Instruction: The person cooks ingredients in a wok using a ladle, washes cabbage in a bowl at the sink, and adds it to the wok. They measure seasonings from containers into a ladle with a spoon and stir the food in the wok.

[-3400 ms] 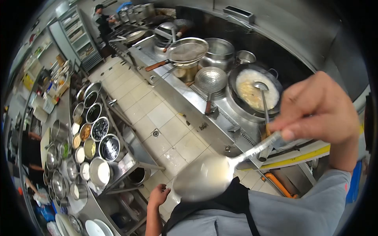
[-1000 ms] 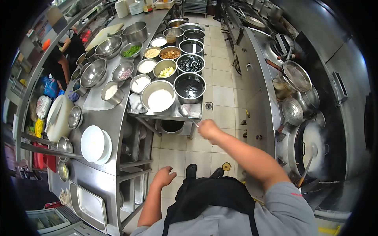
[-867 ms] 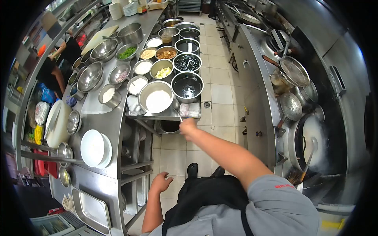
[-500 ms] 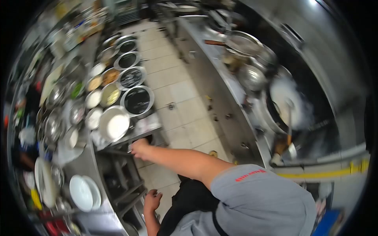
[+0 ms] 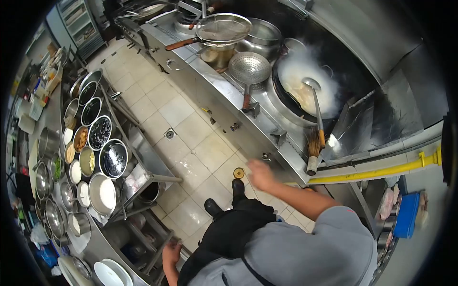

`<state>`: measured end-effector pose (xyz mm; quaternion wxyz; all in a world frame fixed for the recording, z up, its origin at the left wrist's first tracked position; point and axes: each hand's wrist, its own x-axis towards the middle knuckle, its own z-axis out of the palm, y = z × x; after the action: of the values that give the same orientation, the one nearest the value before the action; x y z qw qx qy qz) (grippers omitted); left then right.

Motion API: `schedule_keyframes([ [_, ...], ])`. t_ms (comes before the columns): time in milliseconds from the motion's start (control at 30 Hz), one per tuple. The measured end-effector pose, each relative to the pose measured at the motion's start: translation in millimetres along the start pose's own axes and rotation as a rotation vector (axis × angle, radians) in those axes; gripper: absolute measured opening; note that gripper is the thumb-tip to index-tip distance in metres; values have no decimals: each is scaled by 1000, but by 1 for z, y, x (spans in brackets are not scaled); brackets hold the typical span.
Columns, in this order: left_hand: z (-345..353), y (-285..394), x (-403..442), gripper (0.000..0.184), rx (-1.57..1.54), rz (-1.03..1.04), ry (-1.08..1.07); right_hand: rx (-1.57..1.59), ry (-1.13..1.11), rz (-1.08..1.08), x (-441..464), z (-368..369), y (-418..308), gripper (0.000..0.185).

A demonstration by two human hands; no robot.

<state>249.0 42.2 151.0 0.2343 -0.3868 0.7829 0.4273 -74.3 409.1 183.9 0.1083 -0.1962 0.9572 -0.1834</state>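
Observation:
My right hand (image 5: 260, 175) hangs over the floor beside the stove front, smeared by motion; its grip cannot be made out. My left hand (image 5: 171, 252) is low by the shelves under the prep table, fingers loosely bent and nothing visible in them. Nearest the right hand on the stove is a bamboo brush (image 5: 313, 151). Beyond it a ladle (image 5: 316, 102) with a wooden handle rests in a steaming wok (image 5: 293, 110) of pale liquid. A perforated strainer (image 5: 249, 68) lies to the wok's left.
On the left, the prep table (image 5: 143, 178) bears several pots of dark liquid (image 5: 113, 158), a pot of white contents (image 5: 102, 194) and white plates (image 5: 112, 272). A wire strainer (image 5: 224, 29) sits on a pot farther back. A yellow pipe (image 5: 372, 172) runs along the right.
The view has turned right, toward the stove. My right hand has moved from the end of the prep table across to the stove front. My left hand stays low by the shelves.

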Motion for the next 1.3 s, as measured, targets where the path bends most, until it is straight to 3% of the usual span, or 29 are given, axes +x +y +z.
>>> schedule_keyframes([
  [67,1,22,7,49,60,24,-32,-13,139,-14,3,-45,29,39],
  [200,6,101,19,48,124,101,2,-479,535,87,18,-124,69,50],
  [267,10,131,23,48,106,145,22,-510,591,348,27,-158,103,52],
  [300,13,147,26,47,130,155,18,-505,595,359,31,-167,123,52],
  [367,22,167,30,46,164,170,3,-401,628,662,36,-178,166,46],
  [400,27,176,35,46,209,183,-15,-404,634,673,39,-183,193,46],
  [467,39,196,41,46,251,208,-39,6,249,830,44,-200,228,40],
  [500,45,207,43,47,298,227,-65,-38,446,720,34,-198,236,36],
  [533,51,217,46,48,344,246,-89,-46,459,721,24,-212,224,36],
  [600,68,234,58,49,309,256,-132,735,433,883,7,-251,196,32],
  [733,106,266,93,51,477,416,-261,593,583,955,-13,-285,216,27],
  [800,122,297,101,49,458,499,-302,81,644,771,-7,-270,270,26],
  [867,125,330,97,49,451,519,-299,112,603,833,7,-248,291,27],
  [933,129,345,100,50,401,528,-260,-77,609,739,13,-220,292,24],
  [1000,129,349,100,50,405,520,-246,654,404,930,27,-225,267,25],
  [1033,127,346,99,50,417,499,-242,967,418,923,31,-229,249,19],
  [1067,126,344,97,50,424,501,-231,978,420,917,32,-232,248,19],
  [1133,125,339,94,50,476,476,-267,1665,360,889,33,-238,252,17],
  [1167,125,335,95,51,528,475,-281,1855,201,854,29,-247,258,16],
  [1267,122,326,88,52,541,440,-304,2037,115,759,19,-257,251,19],
  [1300,121,323,88,54,536,432,-308,1967,114,755,17,-258,246,20],
])
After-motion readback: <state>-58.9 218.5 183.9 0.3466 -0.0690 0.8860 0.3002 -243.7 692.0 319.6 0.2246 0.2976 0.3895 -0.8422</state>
